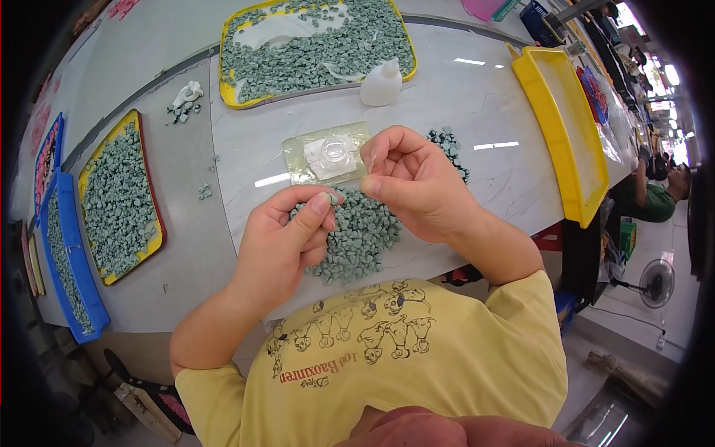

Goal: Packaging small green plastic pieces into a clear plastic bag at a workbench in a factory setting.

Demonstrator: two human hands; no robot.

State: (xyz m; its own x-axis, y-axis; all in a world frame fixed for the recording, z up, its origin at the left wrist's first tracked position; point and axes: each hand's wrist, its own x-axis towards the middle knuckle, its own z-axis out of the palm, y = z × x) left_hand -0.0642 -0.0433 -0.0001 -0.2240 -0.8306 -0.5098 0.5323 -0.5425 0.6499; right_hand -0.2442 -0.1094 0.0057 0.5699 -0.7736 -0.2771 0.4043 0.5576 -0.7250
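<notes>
Head view: red-and-black lettering [316, 369] on the yellow shirt [462, 365], lower centre; left grip [279, 232] pinches a green piece [334, 199], right grip [421, 186] unclear whether closed; bare surface [488, 100] upper right.

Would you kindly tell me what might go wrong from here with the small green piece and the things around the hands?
The small green piece sits at the left hand's fingertips, so a slip might drop it into the similar-coloured pile of green pieces and make it hard to find.
The right hand is close to the clear round dish and could nudge it.
It might also scatter the loose dark green pieces beside it.
</notes>
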